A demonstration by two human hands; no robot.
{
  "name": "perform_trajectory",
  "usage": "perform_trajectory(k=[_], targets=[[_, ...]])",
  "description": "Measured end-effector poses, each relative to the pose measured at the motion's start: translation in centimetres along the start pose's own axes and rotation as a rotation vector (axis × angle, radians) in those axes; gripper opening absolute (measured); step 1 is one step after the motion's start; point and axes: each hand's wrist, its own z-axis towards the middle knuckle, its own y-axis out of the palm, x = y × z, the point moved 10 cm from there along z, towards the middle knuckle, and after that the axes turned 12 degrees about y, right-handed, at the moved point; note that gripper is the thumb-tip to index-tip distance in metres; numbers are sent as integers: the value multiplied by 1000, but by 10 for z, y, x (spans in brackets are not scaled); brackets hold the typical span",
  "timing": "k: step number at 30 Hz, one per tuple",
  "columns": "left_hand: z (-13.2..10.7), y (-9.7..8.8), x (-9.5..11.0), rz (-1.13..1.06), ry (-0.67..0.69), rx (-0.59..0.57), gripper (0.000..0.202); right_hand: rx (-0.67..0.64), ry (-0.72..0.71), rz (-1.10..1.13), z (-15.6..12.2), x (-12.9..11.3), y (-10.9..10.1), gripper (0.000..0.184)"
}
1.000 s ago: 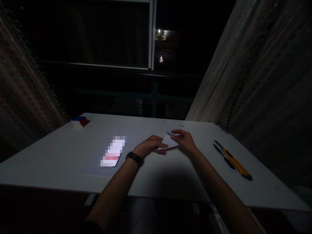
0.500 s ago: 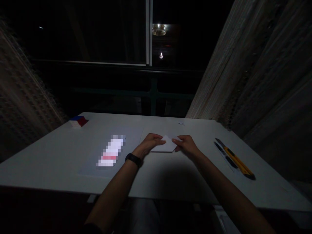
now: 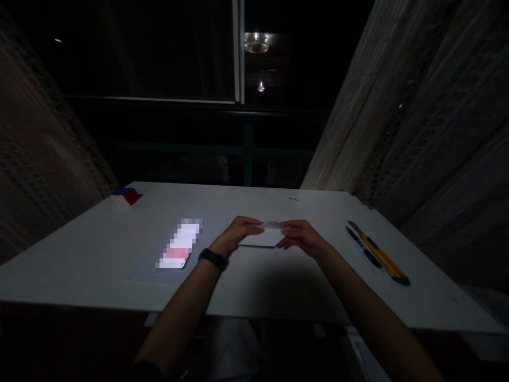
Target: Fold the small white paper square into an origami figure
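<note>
A small white folded paper lies low over the middle of the white table. My left hand, with a black wristband, pinches the paper's left side. My right hand pinches its right side. Both hands have their fingers closed on the paper, with a raised flap between the fingertips at the far edge.
A lit phone lies on a grey sheet to the left. A red and blue block sits at the far left corner. A yellow utility knife and a dark pen lie to the right. Curtains hang on both sides.
The paper went from tilted up in my hands down to nearly flat on the table. Both hands now pinch its far edge, closer together and lower.
</note>
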Motion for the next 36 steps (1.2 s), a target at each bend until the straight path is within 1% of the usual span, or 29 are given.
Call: perform_trajectory(k=[3,5,8,12,14,16,17,19,23,27,29,33,36], targets=[[-2,1,2,-25,-1,-26,27,-43,-6,26,-4,-2,3,29],[-3,3,4,-41,-3,-49,24,-47,-9,31,-7,-3,4,24],[-5,4,7,-39,-3,-49,21,-34,-20,14,-10,-6,5,24],[-4,1,10,65,31,-5,22,-56,-46,-45,-13,-10,10,26],[-3,2,12,103,64,-6,25,-12,-73,-66,-12,-12,8,26],[-3,5,14,119,89,-41,29,93,-121,-76,-11,-15,1,27],[-4,7,15,126,99,-61,32,149,-158,-83,-10,-18,-3,30],[-4,9,17,155,114,-78,33,195,-179,-153,-8,-17,-2,36],[-6,8,18,244,118,-54,28,290,-219,-265,-9,-18,-1,27],[-7,14,13,277,93,-75,32,303,-214,-282,-10,-17,4,28],[-6,14,9,320,75,-68,32,312,-213,-292,-10,-17,6,28],[-6,13,8,373,65,-48,35,368,-217,-248,-9,-15,1,30],[-7,15,10,401,70,-74,40,353,-208,-206,-7,-13,0,32]])
